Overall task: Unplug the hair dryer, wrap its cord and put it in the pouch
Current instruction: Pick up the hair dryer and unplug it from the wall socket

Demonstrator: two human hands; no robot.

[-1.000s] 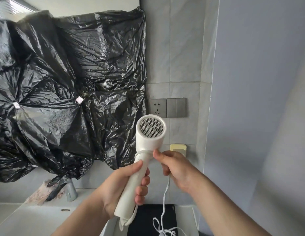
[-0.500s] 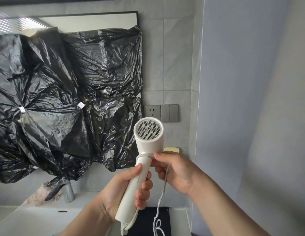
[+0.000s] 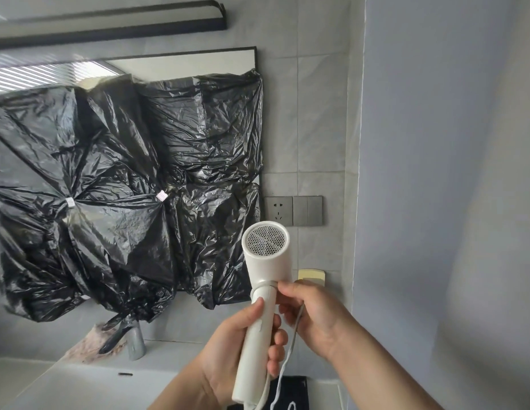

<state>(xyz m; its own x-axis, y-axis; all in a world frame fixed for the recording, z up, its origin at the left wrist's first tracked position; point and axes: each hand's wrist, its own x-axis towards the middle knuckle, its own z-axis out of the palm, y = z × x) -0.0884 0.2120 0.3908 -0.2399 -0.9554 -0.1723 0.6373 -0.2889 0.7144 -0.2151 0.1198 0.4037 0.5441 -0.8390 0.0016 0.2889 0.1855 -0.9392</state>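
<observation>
Held the hair dryer [image 3: 265, 255] upright before the tiled wall, above the counter [image 3: 80, 386], grille end toward the camera. Wrapped the left hand [image 3: 228, 359] round the lower handle, fingers curled, thumb laid up the front. Set the right hand [image 3: 314, 318] at the collar between handle and body, fingertips drawn together there, apparently pinching the white cord [image 3: 293, 329], the loose length trailing from under that hand, past the left fingers, down toward a black item [image 3: 300, 392] at the bottom edge; possibly the pouch, could not tell. Saw nothing plugged into the wall socket [image 3: 278, 210] just above the dryer, so judged the unplugging done and the wrapping barely begun; made out no finished turns on the handle. Judged the wrap best done by pinning the first turn under the left thumb, feeding slack through the right fingertips under light tension, and laying each turn beside the last, working down the handle. Thought it wise to leave a little slack at the cord's exit from the handle base, sparing that joint a sharp bend. Reckoned on rolling the dryer with the left wrist rather than swinging loose cord wide, given the tap [image 3: 136, 344] on the counter below. Expected to tuck the plug, out of view, under the last turn before bagging.
</observation>
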